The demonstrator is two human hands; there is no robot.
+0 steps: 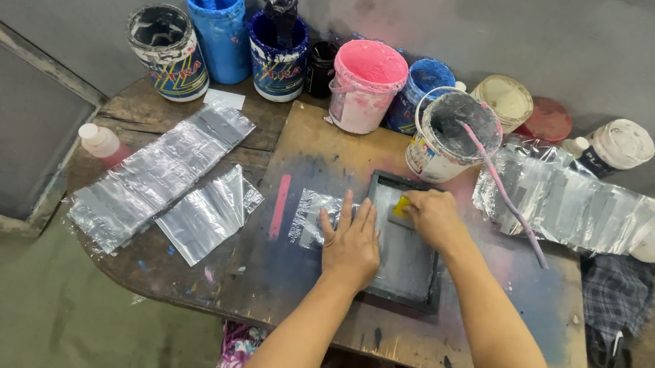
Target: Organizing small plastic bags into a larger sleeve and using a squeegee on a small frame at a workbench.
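Paint-stained wooden table, left hand flat on square screen frame, right hand grip pinching yellow squeegee

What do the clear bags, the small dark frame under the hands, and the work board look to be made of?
Clear bags: thin glossy plastic film, judging by the sheen and creases. Dark frame: probably wood or metal under dark ink; the paint hides which, and its inner panel looks like taut mesh. Work board: matte plywood, with bare tan patches between the paint stains.
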